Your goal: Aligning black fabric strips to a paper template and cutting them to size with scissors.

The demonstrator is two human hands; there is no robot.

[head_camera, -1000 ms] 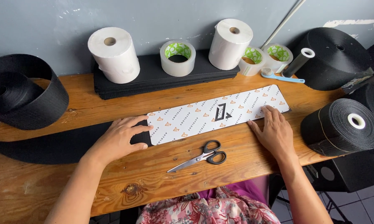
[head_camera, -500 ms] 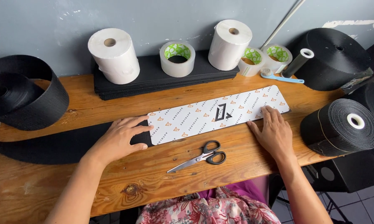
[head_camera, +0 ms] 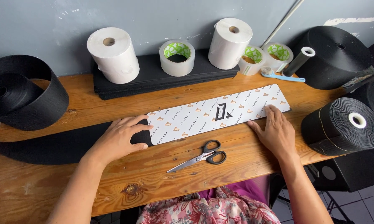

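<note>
A long white printed card strip (head_camera: 220, 113) with small orange marks and a black emblem lies diagonally on the wooden table (head_camera: 112, 103). My left hand (head_camera: 120, 139) rests flat at its left end, fingers spread, over a black webbing strip (head_camera: 50, 145) that runs under the card. My right hand (head_camera: 276, 130) lies flat at the card's right end, fingertips touching its lower edge. Black-handled scissors (head_camera: 201, 156) lie shut on the table between my hands, nearer me. Neither hand holds anything.
Two white paper rolls (head_camera: 112, 54) (head_camera: 229, 41) and clear tape rolls (head_camera: 177, 57) stand on a black slab at the back wall. Big black webbing rolls sit at far left (head_camera: 20, 93) and right (head_camera: 340, 56) (head_camera: 344, 126). A blue toothbrush (head_camera: 282, 76) lies at back right.
</note>
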